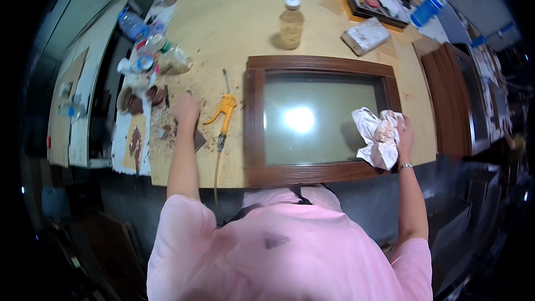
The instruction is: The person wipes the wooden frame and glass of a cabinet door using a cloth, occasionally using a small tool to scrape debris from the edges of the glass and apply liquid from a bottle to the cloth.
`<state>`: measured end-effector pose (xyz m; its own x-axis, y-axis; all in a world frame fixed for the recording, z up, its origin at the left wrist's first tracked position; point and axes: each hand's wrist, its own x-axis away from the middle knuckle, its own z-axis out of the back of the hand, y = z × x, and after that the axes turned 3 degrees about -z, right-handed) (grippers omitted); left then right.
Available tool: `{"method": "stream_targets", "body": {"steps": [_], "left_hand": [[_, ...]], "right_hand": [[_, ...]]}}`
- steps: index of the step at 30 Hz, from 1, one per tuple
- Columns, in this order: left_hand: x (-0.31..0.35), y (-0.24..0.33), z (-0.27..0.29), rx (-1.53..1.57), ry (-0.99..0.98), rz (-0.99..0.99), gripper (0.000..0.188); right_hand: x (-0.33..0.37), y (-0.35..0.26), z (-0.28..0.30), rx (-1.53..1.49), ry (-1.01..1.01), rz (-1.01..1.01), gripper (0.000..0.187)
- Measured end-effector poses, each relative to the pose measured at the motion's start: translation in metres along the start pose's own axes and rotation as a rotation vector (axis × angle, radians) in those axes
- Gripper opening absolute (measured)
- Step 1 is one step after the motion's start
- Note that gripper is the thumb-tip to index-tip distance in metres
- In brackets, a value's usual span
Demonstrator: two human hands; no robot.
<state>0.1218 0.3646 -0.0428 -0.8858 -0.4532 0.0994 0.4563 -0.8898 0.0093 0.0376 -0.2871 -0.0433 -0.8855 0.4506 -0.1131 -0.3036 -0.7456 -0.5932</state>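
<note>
Pale plywood [234,17] forms the bench top, dusted with brown filings towards 9 o'clock and bounded by dark floor at the lower edge. At the centre a brown wooden frame [323,66] with a frosted glass panel [323,120] is laid flat, and a second frame [446,100] is seen at 3 o'clock. On the first frame's right-hand rail, at about 3 o'clock, a crumpled white rag [379,136] stained brown is gripped by the right hand [403,136], fingers closed around it. The left hand [186,109] is pressed down at 9 o'clock onto a dark flat piece [198,140], possibly a scraper or sanding pad; whether the fingers are curled on it or merely resting cannot be told. Between frame and left hand a yellow air gun [224,112] with its hose is laid. At 12 o'clock 1 amber bottle [291,23] is stood upright, and a wrapped block [365,35] lies near 1 o'clock beside a cluttered tray [372,3]. Several plastic bottles [150,50] are clustered at 10 o'clock.

Wiping would be judged best done along the grain, with a clean fold of rag turned outward and the glass kept unsmeared. The frame's near rail is partly covered by the pink shirt, and the tins of brown paste at 9 o'clock are too small to identify.
</note>
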Motion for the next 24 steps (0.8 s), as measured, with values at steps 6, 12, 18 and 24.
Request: {"method": "stream_targets", "body": {"steps": [6,12,18,24], "left_hand": [[-0.001,-0.027,-0.013,-0.069,0.076,-0.061,0.024],[0.020,0.015,0.008,-0.067,0.109,-0.048,0.029],[0.003,-0.009,-0.003,-0.120,0.088,-0.127,0.027],[0.008,-0.003,-0.007,-0.113,0.149,-0.142,0.026]], "right_hand": [[0.004,-0.031,-0.003,0.116,0.037,-0.066,0.049],[0.009,-0.031,0.006,0.147,0.063,-0.129,0.050],[0.014,-0.044,0.009,0.129,0.044,-0.139,0.052],[0.015,-0.041,0.011,0.102,0.055,-0.118,0.052]]}}
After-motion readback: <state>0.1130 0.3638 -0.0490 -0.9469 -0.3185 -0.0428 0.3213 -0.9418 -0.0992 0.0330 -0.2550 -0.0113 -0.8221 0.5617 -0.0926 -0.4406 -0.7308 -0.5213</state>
